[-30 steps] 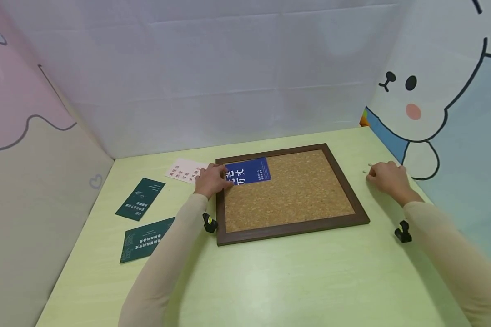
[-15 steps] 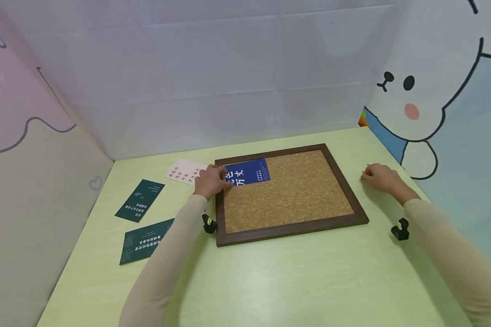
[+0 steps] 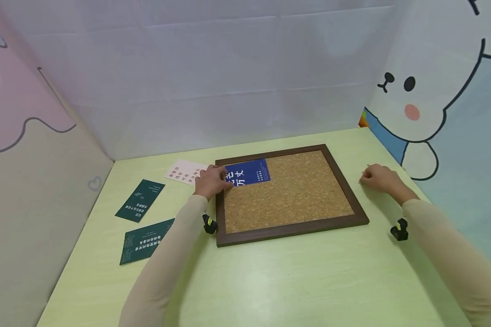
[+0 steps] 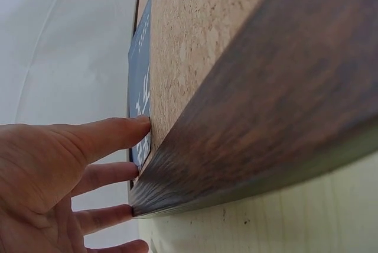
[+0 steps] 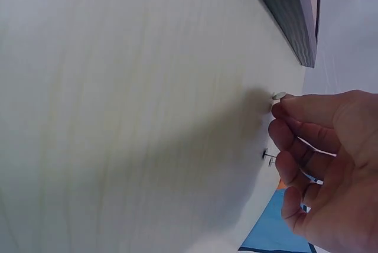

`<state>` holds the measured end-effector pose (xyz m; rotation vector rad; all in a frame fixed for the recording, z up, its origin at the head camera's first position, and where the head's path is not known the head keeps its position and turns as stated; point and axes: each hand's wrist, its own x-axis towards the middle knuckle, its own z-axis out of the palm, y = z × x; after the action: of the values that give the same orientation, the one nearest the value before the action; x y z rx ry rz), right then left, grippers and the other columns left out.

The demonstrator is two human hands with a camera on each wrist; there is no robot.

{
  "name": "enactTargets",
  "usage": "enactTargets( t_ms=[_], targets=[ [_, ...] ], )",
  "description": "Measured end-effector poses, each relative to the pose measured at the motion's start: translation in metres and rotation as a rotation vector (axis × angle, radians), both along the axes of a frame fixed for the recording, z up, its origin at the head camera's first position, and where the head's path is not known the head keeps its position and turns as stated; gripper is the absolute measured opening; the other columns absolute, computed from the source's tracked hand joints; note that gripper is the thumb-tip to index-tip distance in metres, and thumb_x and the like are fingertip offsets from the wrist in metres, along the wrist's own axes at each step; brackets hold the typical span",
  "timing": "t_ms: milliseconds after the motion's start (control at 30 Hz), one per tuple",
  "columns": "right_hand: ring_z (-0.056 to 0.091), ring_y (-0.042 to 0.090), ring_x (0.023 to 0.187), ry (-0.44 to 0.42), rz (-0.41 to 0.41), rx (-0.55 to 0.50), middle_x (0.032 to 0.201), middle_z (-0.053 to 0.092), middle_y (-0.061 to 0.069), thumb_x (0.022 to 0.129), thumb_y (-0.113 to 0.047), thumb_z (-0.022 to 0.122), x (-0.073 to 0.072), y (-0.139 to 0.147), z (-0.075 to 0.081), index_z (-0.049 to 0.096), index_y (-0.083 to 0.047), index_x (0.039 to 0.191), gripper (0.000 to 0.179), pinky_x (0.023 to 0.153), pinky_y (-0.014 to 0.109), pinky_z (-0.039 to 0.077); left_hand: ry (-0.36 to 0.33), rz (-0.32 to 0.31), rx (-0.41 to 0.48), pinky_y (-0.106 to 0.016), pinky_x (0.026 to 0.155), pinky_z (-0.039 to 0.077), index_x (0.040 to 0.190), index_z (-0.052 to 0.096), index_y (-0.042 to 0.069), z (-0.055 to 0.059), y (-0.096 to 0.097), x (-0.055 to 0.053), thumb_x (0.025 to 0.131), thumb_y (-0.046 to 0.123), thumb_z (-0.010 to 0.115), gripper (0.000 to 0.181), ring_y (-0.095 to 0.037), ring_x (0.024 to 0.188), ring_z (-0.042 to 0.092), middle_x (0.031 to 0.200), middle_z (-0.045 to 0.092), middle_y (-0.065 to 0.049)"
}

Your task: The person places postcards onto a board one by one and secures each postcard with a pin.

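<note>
Well, inside the brown-framed cork board (image 3: pixel 290 200) a blue rectangular card (image 3: pixel 251 171) lies under my spread left hand (image 3: pixel 210 181); my right hand (image 3: pixel 380 178) pinches a pale flat-headed tack (image 5: pixel 280 95) over the yellow-green table (image 3: pixel 270 281), white cloth (image 3: pixel 188 68) behind.

Thumbtack (image 5: pixel 280 96) in the right grip (image 5: pixel 344 167)

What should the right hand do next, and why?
Probably carry the tack to the blue card: the right hand already pinches it beside the corkboard, the left hand touches the card there, and its visible part shows no tack.
</note>
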<state>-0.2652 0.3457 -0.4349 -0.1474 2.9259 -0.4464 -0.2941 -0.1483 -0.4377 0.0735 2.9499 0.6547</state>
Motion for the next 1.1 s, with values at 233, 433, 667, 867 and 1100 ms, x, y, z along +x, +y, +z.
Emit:
enactTargets(
  t_ms=[233, 433, 667, 867, 1100],
  targets=[
    [0.051, 0.023, 0.070, 0.011, 0.011, -0.039, 0.079, 0.062, 0.012, 0.092, -0.013, 0.062, -0.0010, 0.0044, -0.0025, 0.065, 0.003, 0.088, 0.017, 0.059, 0.031, 0.036, 0.000, -0.009, -0.021, -0.059, 0.102, 0.031, 0.132, 0.061, 0.019, -0.0018, -0.0003, -0.0007, 0.084, 0.039, 0.075, 0.054, -0.041, 0.125, 0.040, 0.146, 0.045, -0.012],
    [0.051, 0.023, 0.071, 0.027, 0.035, -0.054, 0.084, 0.065, 0.015, 0.093, -0.011, 0.059, -0.0030, 0.0084, -0.0056, 0.067, 0.003, 0.090, 0.017, 0.060, 0.031, 0.036, -0.005, -0.012, -0.023, -0.059, 0.103, 0.031, 0.133, 0.060, 0.019, -0.0012, -0.0001, -0.0012, 0.084, 0.040, 0.075, 0.055, -0.040, 0.126, 0.040, 0.147, 0.044, -0.012],
    [0.053, 0.024, 0.073, 0.030, 0.037, -0.045, 0.092, 0.068, 0.019, 0.095, -0.013, 0.059, -0.0046, 0.0096, -0.0059, 0.069, 0.003, 0.093, 0.019, 0.062, 0.033, 0.037, -0.011, -0.013, -0.016, -0.059, 0.103, 0.031, 0.134, 0.059, 0.019, 0.0003, -0.0006, -0.0010, 0.085, 0.039, 0.074, 0.055, -0.040, 0.126, 0.040, 0.147, 0.043, -0.011],
    [0.056, 0.027, 0.076, 0.033, 0.047, -0.017, 0.099, 0.068, 0.024, 0.095, -0.011, 0.057, -0.0032, 0.0074, -0.0039, 0.070, 0.004, 0.096, 0.020, 0.064, 0.038, 0.042, -0.015, -0.015, -0.013, -0.059, 0.103, 0.031, 0.134, 0.059, 0.019, 0.0003, -0.0004, -0.0001, 0.085, 0.039, 0.074, 0.055, -0.039, 0.126, 0.040, 0.147, 0.043, -0.011],
    [0.063, 0.041, 0.093, 0.070, 0.087, 0.065, 0.107, 0.068, 0.028, 0.093, -0.009, 0.057, 0.0008, 0.0028, 0.0011, 0.070, 0.005, 0.100, 0.021, 0.077, 0.056, 0.046, -0.007, -0.019, -0.013, -0.060, 0.103, 0.030, 0.134, 0.060, 0.019, 0.0002, -0.0008, -0.0014, 0.085, 0.040, 0.074, 0.055, -0.041, 0.126, 0.040, 0.147, 0.044, -0.012]
  ],
)
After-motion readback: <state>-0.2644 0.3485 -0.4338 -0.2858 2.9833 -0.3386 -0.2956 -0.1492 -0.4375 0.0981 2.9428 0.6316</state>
